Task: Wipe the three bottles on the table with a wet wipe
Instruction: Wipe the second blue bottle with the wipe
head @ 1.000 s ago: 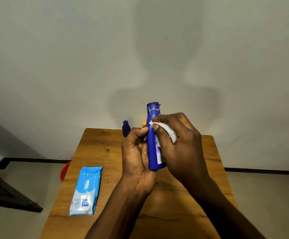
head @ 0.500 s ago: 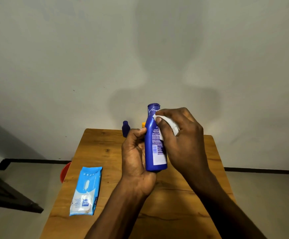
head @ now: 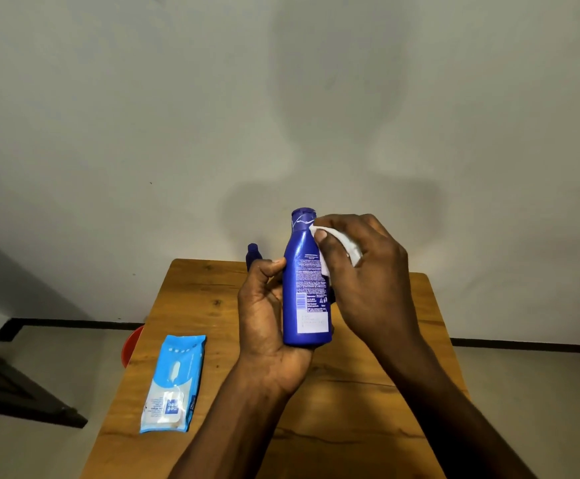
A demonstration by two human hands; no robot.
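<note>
A tall blue bottle [head: 302,288] with a printed back label is held upright above the wooden table [head: 192,305]. My left hand [head: 264,319] grips its lower body from the left. My right hand [head: 368,278] presses a folded white wet wipe [head: 349,247] against the bottle's upper right shoulder, just under the cap. A small dark blue bottle [head: 252,255] stands at the table's far edge, partly behind my left thumb. A third bottle is hidden behind the held one.
A light blue pack of wet wipes [head: 173,383] lies flat on the left part of the table. A red round object [head: 131,345] shows beyond the table's left edge. A pale wall stands right behind the table.
The bottle has turned in my left hand so its back label faces me. My right hand with the wipe has slid up from the body to the shoulder near the cap.
</note>
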